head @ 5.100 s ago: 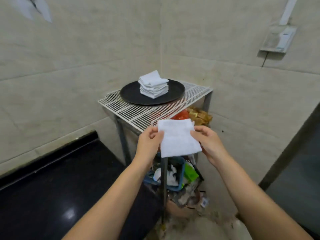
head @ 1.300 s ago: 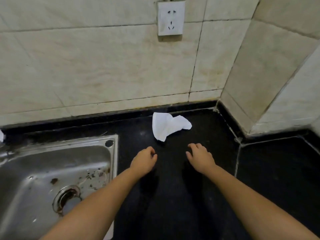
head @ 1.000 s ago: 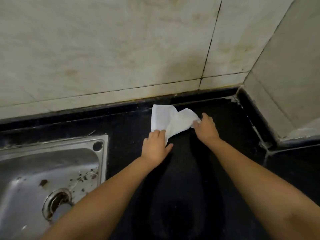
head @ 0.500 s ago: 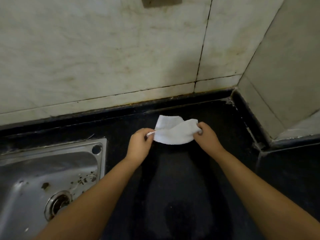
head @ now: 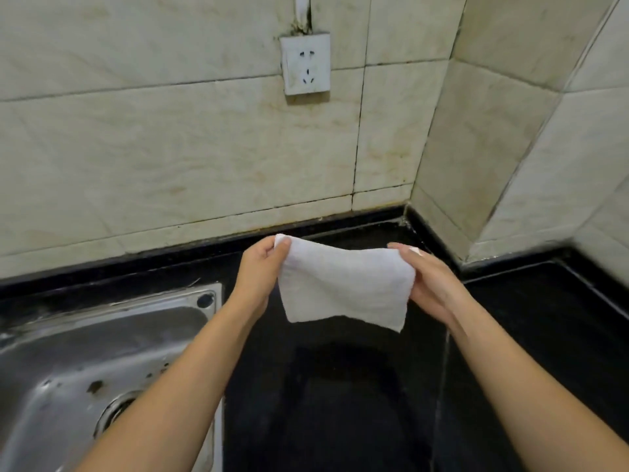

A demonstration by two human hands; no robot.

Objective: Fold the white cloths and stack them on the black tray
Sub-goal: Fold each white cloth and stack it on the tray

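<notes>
A white cloth (head: 343,287) hangs spread out in the air above the black counter (head: 340,403). My left hand (head: 260,270) pinches its upper left corner. My right hand (head: 430,284) holds its upper right edge, with fingers behind the fabric. The cloth's lower edge hangs free, clear of the counter. The black tray is not in view.
A steel sink (head: 102,369) lies to the left of the counter. Tiled walls close in behind and on the right, forming a corner. A white wall socket (head: 305,64) sits on the back wall above my hands.
Both hands have lifted the cloth off the counter and drawn it open between them. It was crumpled on the counter a second ago.
</notes>
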